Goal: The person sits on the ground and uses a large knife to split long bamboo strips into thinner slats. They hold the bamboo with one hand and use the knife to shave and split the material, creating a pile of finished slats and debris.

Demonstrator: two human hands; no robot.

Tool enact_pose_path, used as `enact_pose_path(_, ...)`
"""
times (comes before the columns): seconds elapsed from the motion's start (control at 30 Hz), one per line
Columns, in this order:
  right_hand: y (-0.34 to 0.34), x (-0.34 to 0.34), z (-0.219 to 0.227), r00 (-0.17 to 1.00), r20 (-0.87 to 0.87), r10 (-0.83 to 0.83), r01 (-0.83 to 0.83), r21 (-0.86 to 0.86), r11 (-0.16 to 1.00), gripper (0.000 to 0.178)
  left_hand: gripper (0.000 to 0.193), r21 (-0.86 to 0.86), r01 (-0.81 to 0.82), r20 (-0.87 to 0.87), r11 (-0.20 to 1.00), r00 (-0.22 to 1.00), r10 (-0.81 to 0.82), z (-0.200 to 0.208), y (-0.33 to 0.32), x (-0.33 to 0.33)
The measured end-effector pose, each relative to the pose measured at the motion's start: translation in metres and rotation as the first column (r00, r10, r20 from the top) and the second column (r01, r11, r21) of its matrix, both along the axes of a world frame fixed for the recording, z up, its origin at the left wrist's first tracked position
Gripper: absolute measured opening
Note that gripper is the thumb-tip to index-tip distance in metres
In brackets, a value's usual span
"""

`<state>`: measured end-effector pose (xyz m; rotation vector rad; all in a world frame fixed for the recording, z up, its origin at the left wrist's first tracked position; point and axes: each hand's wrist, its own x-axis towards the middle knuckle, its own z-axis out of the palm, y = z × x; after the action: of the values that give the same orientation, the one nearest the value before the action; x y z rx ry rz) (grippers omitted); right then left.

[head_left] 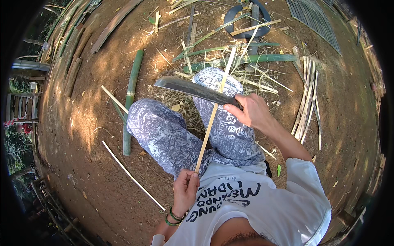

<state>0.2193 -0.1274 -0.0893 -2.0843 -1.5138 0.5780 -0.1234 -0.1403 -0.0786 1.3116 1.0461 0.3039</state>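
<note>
My right hand (255, 110) is closed round the handle end of a machete (191, 89), its broad dark blade pointing left above my knees. Beneath my left hand's grip the lower part of a long, pale bamboo strip (208, 132) disappears; my left hand (187, 189) is closed on it close to my shirt. The strip slants up and away over my right thigh, and the blade crosses it near the knee. Whether the edge is cutting into the strip cannot be told. Its far end (231, 57) reaches past the knee.
A green bamboo pole (133, 82) lies left of my knees, with a thin strip (131, 174) nearer. Split strips (307, 98) are bunched on the right. Ahead are shavings, another green pole (271, 58) and a black ring (230, 18). A slatted panel (315, 22) lies far right.
</note>
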Motion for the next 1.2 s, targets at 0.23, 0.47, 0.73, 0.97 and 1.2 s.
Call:
enact_pose_path(0.23,-0.001,-0.006,0.003,0.999,0.036,0.016,-0.018,0.057,0.998,0.058,0.022,-0.055,0.099,0.079,0.994,0.992,-0.094,-0.005,0.052,0.066)
enact_pose_path(0.47,-0.002,-0.007,0.013,0.984,0.138,0.113,-0.122,0.066,0.990,0.059,0.019,0.266,0.020,0.086,0.964,0.995,-0.045,-0.011,0.080,0.135)
enact_pose_path(0.73,-0.005,-0.015,0.016,0.975,0.204,0.083,-0.097,0.061,0.993,0.060,0.019,0.387,0.051,-0.004,0.921,0.999,-0.053,0.001,0.066,0.113)
enact_pose_path(0.97,-0.008,-0.017,0.012,0.973,0.208,0.100,-0.114,0.053,0.992,0.057,0.018,0.407,0.051,-0.071,0.912,0.997,-0.024,0.001,0.051,0.092)
enact_pose_path(1.2,-0.007,-0.017,0.010,0.974,0.201,0.108,-0.125,0.075,0.989,0.060,0.016,0.372,0.028,-0.074,0.928,0.997,0.000,0.005,0.039,0.078)
